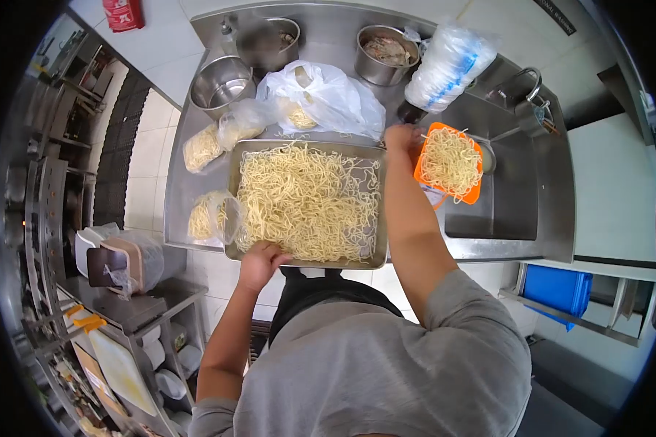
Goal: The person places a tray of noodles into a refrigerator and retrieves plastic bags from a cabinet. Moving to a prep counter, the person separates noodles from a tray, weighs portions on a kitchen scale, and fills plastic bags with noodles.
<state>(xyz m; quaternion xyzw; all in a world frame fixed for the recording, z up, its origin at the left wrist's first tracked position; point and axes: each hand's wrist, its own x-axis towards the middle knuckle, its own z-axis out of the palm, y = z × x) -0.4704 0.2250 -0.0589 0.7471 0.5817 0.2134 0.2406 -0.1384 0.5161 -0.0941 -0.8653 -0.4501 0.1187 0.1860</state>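
Observation:
A metal tray (379,251) full of loose yellow noodles (306,200) lies on the steel counter in front of me. My left hand (262,264) is at the tray's front rim, its fingers curled in against the noodles there; what they hold is hidden. Past the tray's far right corner reaches my right hand (403,136), beside an orange basket (471,195) heaped with noodles. Its fingers are small and partly hidden, so I cannot see whether they grip the basket. Clear bags of noodles (202,148) sit left of the tray.
Behind the tray are a white plastic bag (335,98) and several steel pots (222,86), one holding food scraps. A wrapped stack of clear plastic containers (452,69) stands at the back right. The sink (499,211) with its tap (534,84) lies to the right.

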